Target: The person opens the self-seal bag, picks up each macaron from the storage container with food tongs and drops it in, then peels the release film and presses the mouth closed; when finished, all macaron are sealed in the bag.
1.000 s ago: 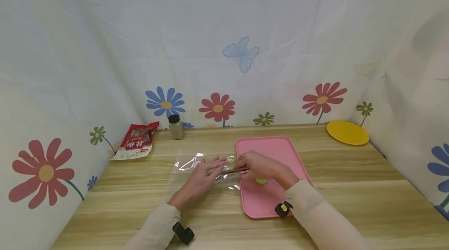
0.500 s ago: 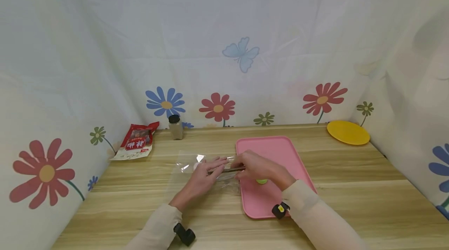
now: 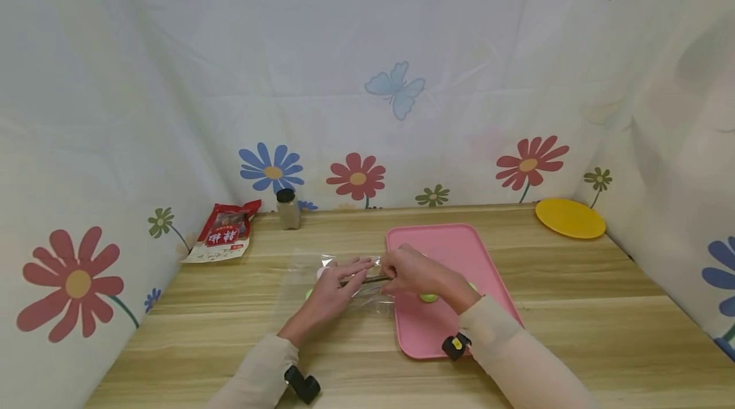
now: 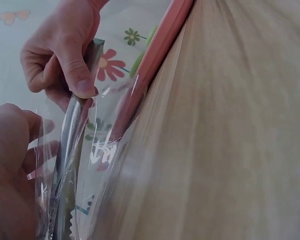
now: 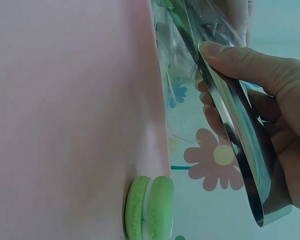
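My right hand (image 3: 419, 272) (image 5: 285, 100) grips metal tongs (image 4: 67, 135) (image 5: 250, 175) between thumb and fingers, at the tray's left edge. The tongs' far end lies inside a clear plastic bag (image 3: 295, 278). With fingers extended, my left hand (image 3: 327, 297) (image 4: 10, 170) rests at the bag, over the far part of the tongs. Beside that hand, a bit of something green (image 3: 309, 293) and a pale round thing (image 3: 321, 272) show. A green macaron (image 3: 428, 298) (image 5: 161, 207) lies on the pink tray (image 3: 413, 339), partly under my right forearm in the head view.
A red and white food packet (image 3: 224, 230) and a black-capped jar (image 3: 288, 211) stand at the back left of the wooden table (image 3: 574, 319). The yellow plate (image 3: 570, 217) is at the back right. Patterned curtains (image 3: 321, 45) enclose the back and sides.
My right hand has shifted slightly left along with the tongs. A green edge now shows beside my left hand, which has barely moved. The bag's folds have changed.
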### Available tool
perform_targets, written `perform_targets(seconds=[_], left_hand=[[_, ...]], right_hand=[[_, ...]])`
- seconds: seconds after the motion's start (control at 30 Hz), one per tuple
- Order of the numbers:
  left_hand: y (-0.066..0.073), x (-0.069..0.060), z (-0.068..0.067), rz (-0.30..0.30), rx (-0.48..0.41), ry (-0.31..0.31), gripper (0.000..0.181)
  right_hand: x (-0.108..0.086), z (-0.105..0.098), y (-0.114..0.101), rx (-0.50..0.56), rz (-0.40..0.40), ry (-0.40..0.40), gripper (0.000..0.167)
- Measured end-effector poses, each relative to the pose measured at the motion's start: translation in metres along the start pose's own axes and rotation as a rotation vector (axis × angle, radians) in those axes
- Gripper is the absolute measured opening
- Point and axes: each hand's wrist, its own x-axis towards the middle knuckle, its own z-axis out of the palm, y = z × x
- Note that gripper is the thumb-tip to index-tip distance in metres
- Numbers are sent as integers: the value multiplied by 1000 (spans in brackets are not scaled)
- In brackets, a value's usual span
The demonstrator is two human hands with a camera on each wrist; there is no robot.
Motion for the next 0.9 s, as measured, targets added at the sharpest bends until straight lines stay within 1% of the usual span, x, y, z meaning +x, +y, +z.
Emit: perform_targets(seconds=[0.23,0.47,0.57,0.67,0.83,0.87,0.9], left_hand=[[-1,0,1,-26,-14,15,33],[1,-1,1,-48,-32,-5,34],[0,-1,1,-43,-22,6,33],[-3,-1,0,-33,-13,17,32],[-5,-1,-1,-28,-7,28,31],[-6,-1,-1,-29,-7,31,31],[-6,-1,-1,-31,-8,36,31]], right_hand=[[3,2,-1,-30,-5,19,49],[4,3,-2,-17,37,-17,49],[2,1,0,-20,48,-27,47],[-5,-5,5,-8,61,-33,42],[-25,-19,11,42,118,-45,20],[-29,-22,13,51,124,-45,17],[-34,-25,15,48,119,-42,17]])
